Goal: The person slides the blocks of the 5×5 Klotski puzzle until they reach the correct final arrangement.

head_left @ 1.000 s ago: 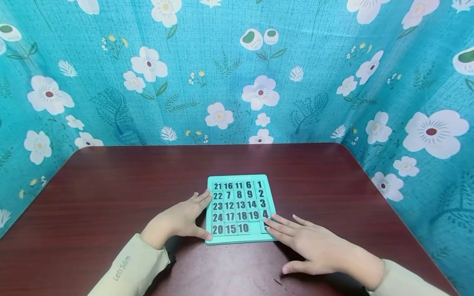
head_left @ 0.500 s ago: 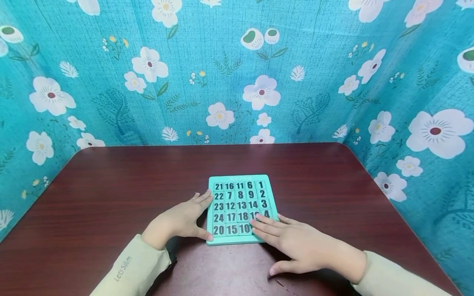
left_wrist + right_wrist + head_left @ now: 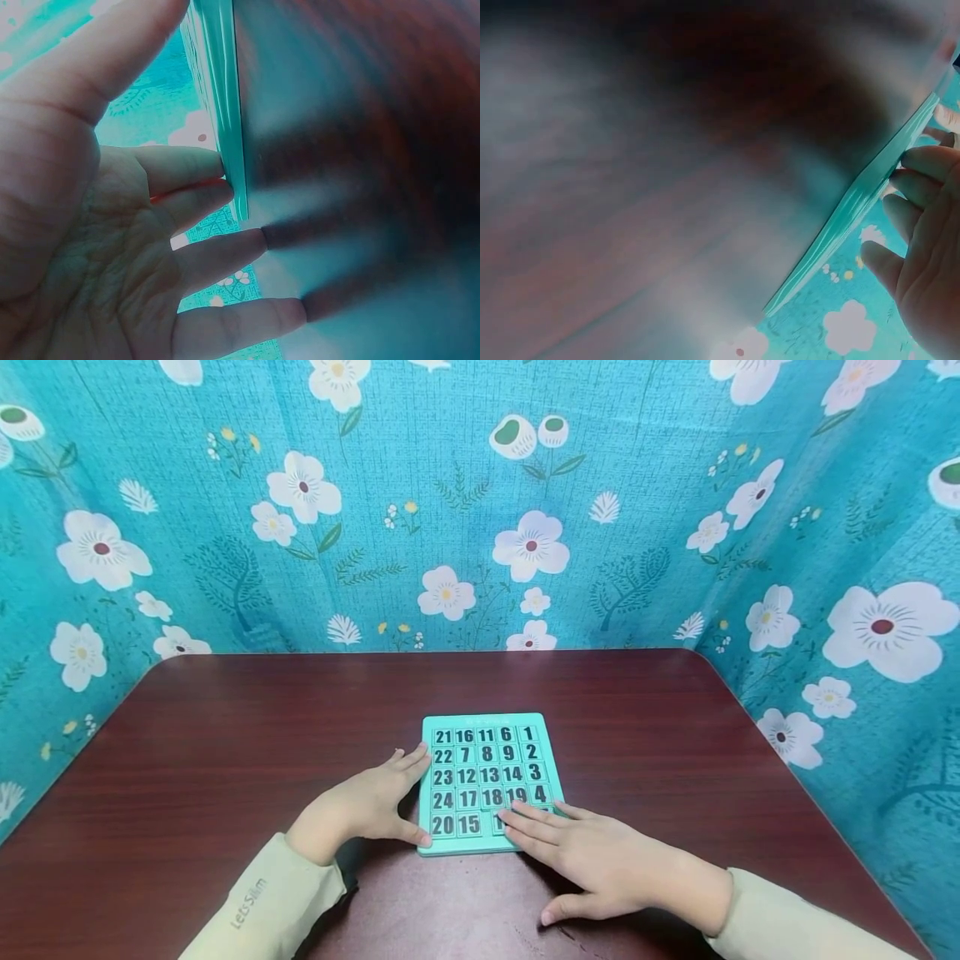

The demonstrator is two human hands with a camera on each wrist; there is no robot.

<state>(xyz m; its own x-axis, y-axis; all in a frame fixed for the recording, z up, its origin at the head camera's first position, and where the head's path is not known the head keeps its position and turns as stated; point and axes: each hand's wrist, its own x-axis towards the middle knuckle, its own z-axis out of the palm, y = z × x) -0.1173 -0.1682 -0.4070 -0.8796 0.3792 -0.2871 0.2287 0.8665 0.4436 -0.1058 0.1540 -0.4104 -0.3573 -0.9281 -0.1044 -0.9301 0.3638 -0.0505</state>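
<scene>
A mint-green number slide puzzle (image 3: 491, 721) lies flat on the table in the head view, its tiles bearing black numerals. My left hand (image 3: 367, 806) braces its left side, fingertips against the edge and thumb at the near left corner. In the left wrist view the fingers (image 3: 217, 259) are spread and fairly straight. My right hand (image 3: 607, 860) lies over the near right part, straight fingertips on a partly covered tile (image 3: 499, 823) in the bottom row. A gap shows between that tile and tile 15 (image 3: 468, 824). Tiles at the row's right end are mostly hidden.
A dark reddish-brown table (image 3: 262, 718) with rounded far corners bears the puzzle. Behind it and at both sides hangs a blue floral curtain (image 3: 420, 485).
My right hand has moved left across the bottom row. The bottom-row tile beside 15 has shifted right, leaving a gap next to 15. The left hand stays put.
</scene>
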